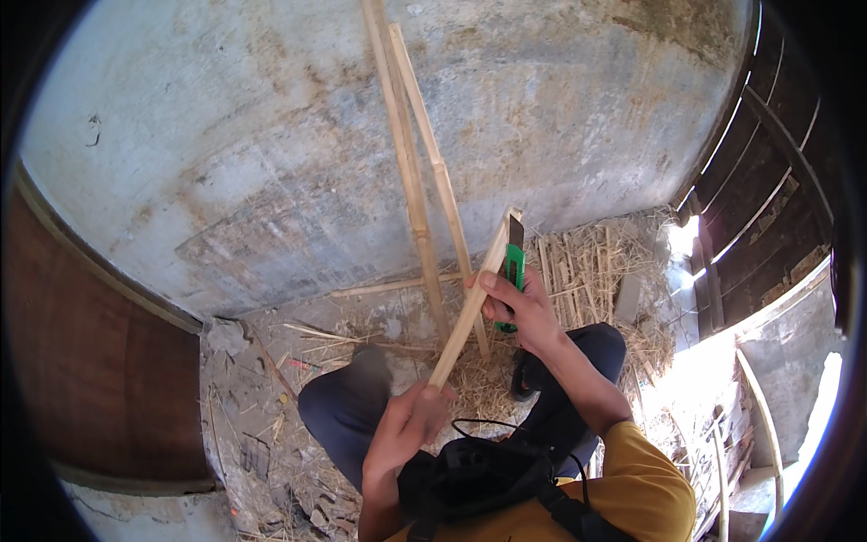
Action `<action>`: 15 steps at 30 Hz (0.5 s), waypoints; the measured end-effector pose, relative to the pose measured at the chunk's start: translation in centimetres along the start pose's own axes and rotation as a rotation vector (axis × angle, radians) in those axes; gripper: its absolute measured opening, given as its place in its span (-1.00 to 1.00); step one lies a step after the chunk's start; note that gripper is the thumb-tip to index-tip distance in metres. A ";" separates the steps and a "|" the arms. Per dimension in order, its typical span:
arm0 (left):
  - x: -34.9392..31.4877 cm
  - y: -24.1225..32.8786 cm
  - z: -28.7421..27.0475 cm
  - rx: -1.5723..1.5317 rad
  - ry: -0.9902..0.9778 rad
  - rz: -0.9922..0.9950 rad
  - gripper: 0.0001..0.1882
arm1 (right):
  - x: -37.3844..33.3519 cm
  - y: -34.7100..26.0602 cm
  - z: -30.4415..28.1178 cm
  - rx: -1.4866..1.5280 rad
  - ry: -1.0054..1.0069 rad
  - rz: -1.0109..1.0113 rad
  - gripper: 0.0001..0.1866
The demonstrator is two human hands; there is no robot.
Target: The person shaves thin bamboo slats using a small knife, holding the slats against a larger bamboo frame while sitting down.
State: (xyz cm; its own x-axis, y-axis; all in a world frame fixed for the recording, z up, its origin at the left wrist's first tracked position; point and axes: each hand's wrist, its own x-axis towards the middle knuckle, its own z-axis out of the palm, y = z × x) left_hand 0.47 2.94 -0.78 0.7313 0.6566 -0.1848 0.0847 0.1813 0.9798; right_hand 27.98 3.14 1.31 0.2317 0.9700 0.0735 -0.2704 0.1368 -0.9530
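- The wooden strip (462,339), pale and narrow, slants between the two hands, its far end toward the wall.
- Left grip (411,423): thumb and fingers pinch the strip's near end.
- Right grip (524,312): closed round the green cutter (515,265), with the thumb also laid on the strip.
- The cutter lies along the strip's right side, its dark blade out beside the far end; whether the edge touches the wood I cannot tell.
- Beyond the strip rise a long pole (405,154) and a shorter pole (442,176), the latter passing behind it.
- Farther past the strip stands the stained wall (271,163).
- Right of the strip, thin sticks (571,275) lie on the straw-littered floor.
- Nearer the body than the strip sits a black bag (488,474).
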 end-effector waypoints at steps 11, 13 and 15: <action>-0.7 -0.3 0.1 0.153 0.076 0.023 -0.72 | -1.1 0.5 -0.2 -0.389 0.090 -0.421 -0.72; -0.5 -0.1 0.5 0.158 0.117 0.091 -0.68 | -2.5 0.5 -0.7 -0.704 0.023 -0.507 -0.72; -0.4 0.0 0.8 0.178 0.164 0.120 -0.66 | -3.3 0.8 -0.4 -0.928 -0.051 -0.598 -0.72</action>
State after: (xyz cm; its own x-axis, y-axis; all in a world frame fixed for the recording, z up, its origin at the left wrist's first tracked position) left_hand 0.71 2.10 -0.65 0.6252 0.7779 -0.0622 0.1324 -0.0272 0.9908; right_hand 27.37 -0.06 0.15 0.0466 0.8077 0.5878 0.6835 0.4033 -0.6084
